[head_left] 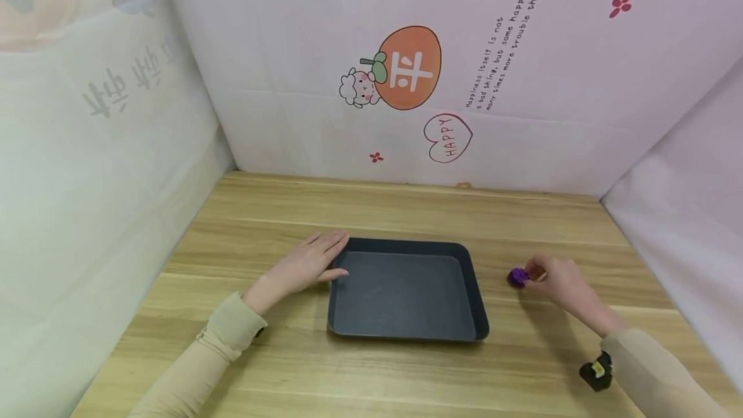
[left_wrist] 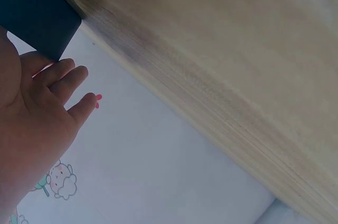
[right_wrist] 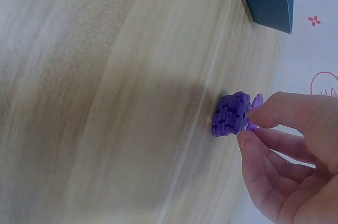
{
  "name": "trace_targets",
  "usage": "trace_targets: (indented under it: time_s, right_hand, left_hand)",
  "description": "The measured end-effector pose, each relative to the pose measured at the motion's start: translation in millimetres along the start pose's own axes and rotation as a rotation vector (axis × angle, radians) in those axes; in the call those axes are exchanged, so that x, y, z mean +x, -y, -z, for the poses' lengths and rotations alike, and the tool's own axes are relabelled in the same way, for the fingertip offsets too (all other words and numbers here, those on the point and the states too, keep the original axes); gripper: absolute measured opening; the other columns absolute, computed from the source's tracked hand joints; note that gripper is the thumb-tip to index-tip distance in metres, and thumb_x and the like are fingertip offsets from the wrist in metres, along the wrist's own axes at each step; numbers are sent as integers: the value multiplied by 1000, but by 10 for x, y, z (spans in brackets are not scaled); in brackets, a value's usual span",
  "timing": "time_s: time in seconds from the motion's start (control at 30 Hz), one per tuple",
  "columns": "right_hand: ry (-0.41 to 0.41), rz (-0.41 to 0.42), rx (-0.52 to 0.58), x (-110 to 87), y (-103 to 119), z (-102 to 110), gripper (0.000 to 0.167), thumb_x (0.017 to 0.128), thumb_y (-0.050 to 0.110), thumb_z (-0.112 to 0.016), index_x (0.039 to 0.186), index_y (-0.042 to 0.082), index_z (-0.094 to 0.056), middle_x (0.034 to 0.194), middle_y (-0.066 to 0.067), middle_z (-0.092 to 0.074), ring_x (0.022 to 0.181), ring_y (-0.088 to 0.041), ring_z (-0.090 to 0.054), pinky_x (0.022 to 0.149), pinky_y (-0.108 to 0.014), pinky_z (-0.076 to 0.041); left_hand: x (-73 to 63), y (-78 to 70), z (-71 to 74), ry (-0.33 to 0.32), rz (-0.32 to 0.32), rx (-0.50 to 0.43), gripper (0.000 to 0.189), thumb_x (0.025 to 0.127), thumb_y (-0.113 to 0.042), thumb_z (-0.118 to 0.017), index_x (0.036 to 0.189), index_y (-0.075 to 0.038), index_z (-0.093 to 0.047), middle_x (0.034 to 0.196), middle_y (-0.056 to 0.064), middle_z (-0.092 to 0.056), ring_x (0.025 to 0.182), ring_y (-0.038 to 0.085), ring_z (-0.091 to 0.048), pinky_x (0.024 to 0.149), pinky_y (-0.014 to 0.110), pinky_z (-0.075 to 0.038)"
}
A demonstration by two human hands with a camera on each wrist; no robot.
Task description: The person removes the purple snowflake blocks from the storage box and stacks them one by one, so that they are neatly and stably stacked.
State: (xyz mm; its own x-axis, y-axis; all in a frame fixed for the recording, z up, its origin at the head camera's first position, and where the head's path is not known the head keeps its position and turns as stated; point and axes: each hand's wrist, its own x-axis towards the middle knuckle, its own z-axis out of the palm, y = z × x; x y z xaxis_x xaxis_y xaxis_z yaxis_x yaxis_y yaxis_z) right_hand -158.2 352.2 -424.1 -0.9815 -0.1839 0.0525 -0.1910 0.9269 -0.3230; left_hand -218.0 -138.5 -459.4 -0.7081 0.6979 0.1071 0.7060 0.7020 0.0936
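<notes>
A dark grey rectangular baking tray lies on the wooden table, its inside bare. My left hand rests at the tray's far left corner, fingers straight along the rim and thumb over the left wall. To the right of the tray, my right hand pinches at a small purple cluster. Up close in the right wrist view, this is a bunch of purple plastic snowflake discs with notched edges, set close together. One lighter disc shows at the thumb and fingertips, partly hidden by them.
White printed cloth stands behind the table and along both sides. The wooden table top extends around the tray. A black strap piece is attached at the right sleeve.
</notes>
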Motion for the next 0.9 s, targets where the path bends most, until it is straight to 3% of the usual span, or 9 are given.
trace_targets:
  time_s: [0.9]
  right_hand:
    - [23, -3, -5, 9, -7, -45, 14, 81, 5, -76, 90, -3, -69, 82, -14, -72, 74, -24, -68, 59, -34, -55]
  left_hand:
    - [-5, 3, 10, -10, -17, 29, 76, 99, -54, -50, 154, -4, -33, 160, 14, -35, 146, 26, -40, 121, 50, -34]
